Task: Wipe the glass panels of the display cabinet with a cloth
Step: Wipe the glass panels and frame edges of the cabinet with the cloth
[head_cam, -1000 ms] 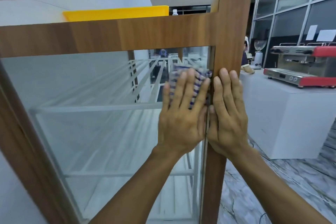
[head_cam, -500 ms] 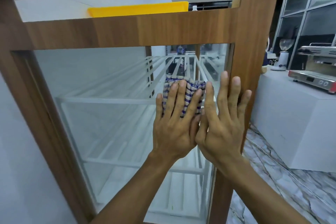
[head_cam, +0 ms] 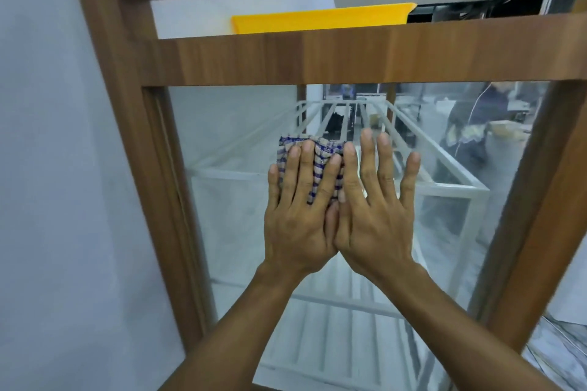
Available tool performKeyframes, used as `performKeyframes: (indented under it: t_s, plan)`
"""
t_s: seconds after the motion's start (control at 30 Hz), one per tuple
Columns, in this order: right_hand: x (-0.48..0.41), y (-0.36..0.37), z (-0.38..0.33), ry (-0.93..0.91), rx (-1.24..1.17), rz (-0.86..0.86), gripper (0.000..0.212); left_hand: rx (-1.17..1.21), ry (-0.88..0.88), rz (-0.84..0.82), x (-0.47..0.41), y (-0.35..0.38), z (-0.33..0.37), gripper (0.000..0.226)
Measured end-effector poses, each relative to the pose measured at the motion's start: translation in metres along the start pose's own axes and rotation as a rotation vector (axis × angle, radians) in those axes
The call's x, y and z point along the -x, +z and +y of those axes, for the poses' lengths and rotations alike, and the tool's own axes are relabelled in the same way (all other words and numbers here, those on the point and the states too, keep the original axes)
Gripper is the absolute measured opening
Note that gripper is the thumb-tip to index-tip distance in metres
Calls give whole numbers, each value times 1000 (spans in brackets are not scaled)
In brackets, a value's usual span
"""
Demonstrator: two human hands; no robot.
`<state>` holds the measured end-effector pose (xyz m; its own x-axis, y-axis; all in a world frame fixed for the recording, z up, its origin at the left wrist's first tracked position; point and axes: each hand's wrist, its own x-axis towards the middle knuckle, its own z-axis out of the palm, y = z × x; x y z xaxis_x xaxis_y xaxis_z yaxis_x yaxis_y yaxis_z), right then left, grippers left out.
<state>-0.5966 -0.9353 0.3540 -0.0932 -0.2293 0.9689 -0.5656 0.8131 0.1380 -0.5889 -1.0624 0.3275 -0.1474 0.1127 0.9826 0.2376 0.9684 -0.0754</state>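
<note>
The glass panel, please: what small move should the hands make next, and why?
Probably slide the checked cloth sideways toward the left wooden frame. The left hand presses it flat at mid-panel, the right hand lies flat on bare glass beside it, and a wide stretch of the glass panel lies to its left.

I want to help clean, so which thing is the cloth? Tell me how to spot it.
Find the big wooden cabinet and look at its large glass panel. In the middle of the glass, the left hand presses the bunched cloth flat, right next to the bare right hand. The cloth alone has blue and white checks.
</note>
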Motion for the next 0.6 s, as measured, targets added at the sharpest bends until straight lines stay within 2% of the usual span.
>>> performKeyframes:
  t_s: [0.3, 0.5, 0.6]
  plan:
    - [-15, 40, -72, -37, 42, -37, 54, -28, -85, -6, 20, -25, -88, 56]
    - [-12, 60, -100, -57, 58, -61, 52, -55, -109, -13, 28, -37, -121, 58]
    - [-9, 62, -98, -52, 57, -46, 65, -59, -151, -3, 41, -39, -133, 61]
